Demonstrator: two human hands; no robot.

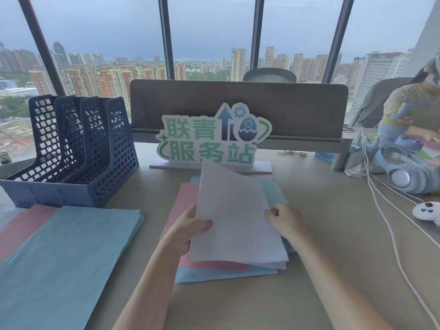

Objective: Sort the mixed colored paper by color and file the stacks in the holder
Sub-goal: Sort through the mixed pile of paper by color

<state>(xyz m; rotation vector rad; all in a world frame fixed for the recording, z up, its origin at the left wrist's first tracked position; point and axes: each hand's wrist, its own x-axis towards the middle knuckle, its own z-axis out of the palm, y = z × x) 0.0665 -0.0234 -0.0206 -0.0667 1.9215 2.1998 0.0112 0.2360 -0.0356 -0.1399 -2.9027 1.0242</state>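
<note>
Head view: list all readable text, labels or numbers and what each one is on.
"联青" on the top row of the cut-out desk sign.
"服务站" on the bottom row of the same sign.
White paper held by the left hand and right hand: faint lines, too blurred to read.
Nothing else legible.

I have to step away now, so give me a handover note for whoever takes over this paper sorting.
Left hand grips the white sheets by their left edge; right hand pinches their right edge, lifting them off the mixed pile.
Done: a blue stack lies at left, over pink sheets.
Left: pink and blue remain in the mixed pile; the holder appears to have nothing filed yet.
</note>
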